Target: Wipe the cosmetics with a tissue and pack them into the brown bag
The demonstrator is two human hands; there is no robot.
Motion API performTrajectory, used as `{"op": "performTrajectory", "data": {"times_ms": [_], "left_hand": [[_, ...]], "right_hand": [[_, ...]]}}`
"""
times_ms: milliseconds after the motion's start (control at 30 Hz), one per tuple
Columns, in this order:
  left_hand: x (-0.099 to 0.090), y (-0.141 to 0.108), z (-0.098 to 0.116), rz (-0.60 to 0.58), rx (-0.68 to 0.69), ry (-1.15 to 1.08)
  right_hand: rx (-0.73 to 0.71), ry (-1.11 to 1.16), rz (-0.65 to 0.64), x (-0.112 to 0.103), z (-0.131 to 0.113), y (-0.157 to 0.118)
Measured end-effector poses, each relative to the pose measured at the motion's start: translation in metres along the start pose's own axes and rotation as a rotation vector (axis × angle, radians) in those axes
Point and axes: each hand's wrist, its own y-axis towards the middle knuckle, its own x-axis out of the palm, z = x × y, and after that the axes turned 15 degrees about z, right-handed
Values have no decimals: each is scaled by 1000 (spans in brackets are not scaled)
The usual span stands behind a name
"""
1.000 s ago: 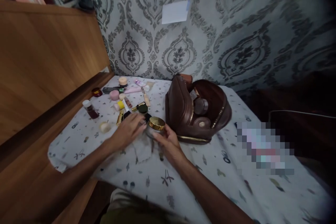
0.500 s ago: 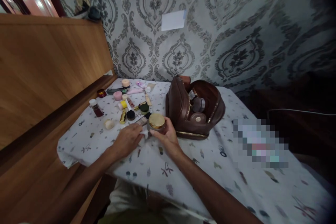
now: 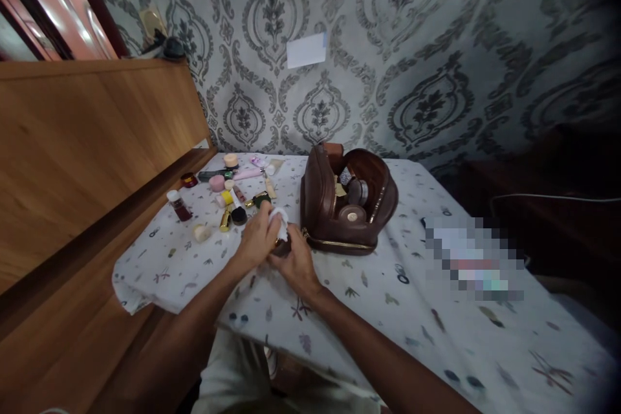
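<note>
My right hand (image 3: pixel 298 265) grips a round jar (image 3: pixel 282 247) with a gold lid, close above the patterned cloth. Pressed against the lid is a crumpled white wipe (image 3: pixel 279 220), held in the fingers of my left hand (image 3: pixel 257 239). Most of the jar is hidden by the wipe and my fingers. Just right of my hands stands an unzipped brown bag (image 3: pixel 339 236) with a few round containers inside. Left of them lie a black-lidded pot (image 3: pixel 239 215) and a gold tube (image 3: pixel 225 220).
Several cosmetics, among them a pink jar (image 3: pixel 217 183) and a bottle with a white cap (image 3: pixel 179 206), spread over the table's left part. A pixelated object (image 3: pixel 470 259) lies at the right. A wooden panel (image 3: pixel 97 123) borders the left side.
My left hand has brought the white wipe up onto the jar's gold lid, now mostly covered. The jar seems tilted. The view has shifted slightly.
</note>
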Motion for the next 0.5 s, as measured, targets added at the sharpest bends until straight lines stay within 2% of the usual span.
{"op": "performTrajectory", "data": {"times_ms": [100,200,367,500], "left_hand": [[0,15,-11,5,-91,-83],[5,20,-23,42,-205,-207],[18,4,-41,158,-317,-352],[15,-18,-43,183,-311,-360]], "right_hand": [[23,8,-29,-1,-3,2],[105,78,-9,1,-3,3],[300,243,70,3,2,7],[388,254,62,2,11,10]]}}
